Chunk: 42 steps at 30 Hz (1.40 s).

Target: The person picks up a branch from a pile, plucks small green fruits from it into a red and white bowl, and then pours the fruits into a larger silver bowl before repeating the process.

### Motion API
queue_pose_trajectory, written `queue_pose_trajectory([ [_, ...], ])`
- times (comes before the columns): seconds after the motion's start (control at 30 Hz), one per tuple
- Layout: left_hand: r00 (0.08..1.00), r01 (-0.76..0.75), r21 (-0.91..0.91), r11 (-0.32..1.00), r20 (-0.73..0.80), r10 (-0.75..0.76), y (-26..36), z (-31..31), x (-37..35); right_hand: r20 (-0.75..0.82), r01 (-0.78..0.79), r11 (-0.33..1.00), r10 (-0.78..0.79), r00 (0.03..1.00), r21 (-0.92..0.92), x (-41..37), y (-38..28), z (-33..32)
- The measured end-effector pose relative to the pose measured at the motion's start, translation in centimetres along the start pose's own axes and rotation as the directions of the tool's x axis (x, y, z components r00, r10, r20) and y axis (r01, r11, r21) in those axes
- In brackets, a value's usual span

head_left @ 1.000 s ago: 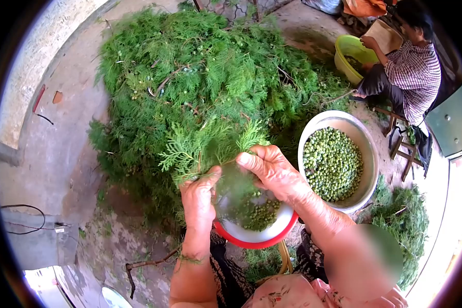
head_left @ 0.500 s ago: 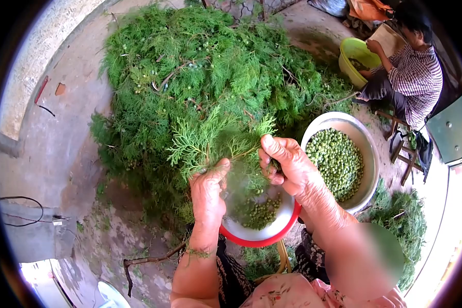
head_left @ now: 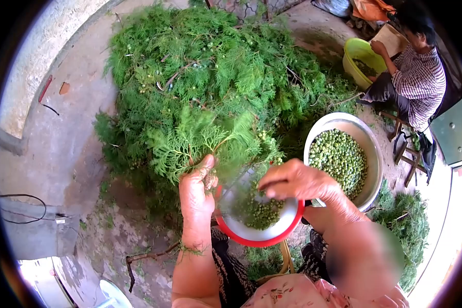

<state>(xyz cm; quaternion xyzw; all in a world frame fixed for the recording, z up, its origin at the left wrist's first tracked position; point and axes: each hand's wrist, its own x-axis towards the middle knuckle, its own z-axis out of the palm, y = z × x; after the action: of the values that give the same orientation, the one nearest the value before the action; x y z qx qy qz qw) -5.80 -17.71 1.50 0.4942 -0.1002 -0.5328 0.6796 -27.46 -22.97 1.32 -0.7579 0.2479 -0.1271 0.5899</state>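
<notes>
Conifer sprig held in the left hand at the far left edge of a red-rimmed bowl.

The sprig's stem end is pinched between the left thumb and fingers. Its long axis runs near to far, with the tips pointing away from the person and fanning out left and right above the hand. The right hand lies just right of the sprig, apart from it and over the bowl. Its fingers are bunched together and point left; whether anything is between them cannot be told. Green berries lie in the bowl under that hand. A metal basin of the same berries stands just right of the bowl. A large pile of cut branches covers the concrete floor beyond. At far right, another person sits beside a yellow-green tub.
</notes>
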Motion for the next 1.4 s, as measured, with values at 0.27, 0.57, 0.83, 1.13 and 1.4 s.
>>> queue_pose_trajectory([
  [0.27, 0.993, 0.017, 0.129, 0.991, 0.117, -0.032, -1.2, -0.3, -0.2, -0.369, -0.240, 0.957, 0.285, 0.885, 0.163, 1.6, -1.5, 0.9],
  [0.57, 0.986, -0.057, 0.247, 0.967, 0.168, 0.015, -2.3, -0.3, -0.9, -0.515, 0.197, 0.980, -0.187, 0.837, -0.036, 4.4, -0.3, 4.2],
  [0.83, 0.970, -0.204, 0.473, 0.857, 0.215, 0.113, -2.2, -0.8, -1.4, -0.375, 0.028, 0.898, -0.211, 0.903, -0.439, 3.8, -2.0, 4.5],
  [1.13, 0.932, -0.350, 0.430, 0.832, 0.073, 0.354, -3.8, -0.8, 0.9, -0.063, 0.034, 0.888, -0.071, 0.996, -0.459, 1.2, -2.6, 3.1],
  [1.4, 0.993, -0.073, 0.156, 0.985, -0.083, 0.087, 0.4, -1.1, 1.7, 0.227, -0.044, 0.881, 0.169, 0.959, -0.470, -0.3, 2.0, 4.4],
])
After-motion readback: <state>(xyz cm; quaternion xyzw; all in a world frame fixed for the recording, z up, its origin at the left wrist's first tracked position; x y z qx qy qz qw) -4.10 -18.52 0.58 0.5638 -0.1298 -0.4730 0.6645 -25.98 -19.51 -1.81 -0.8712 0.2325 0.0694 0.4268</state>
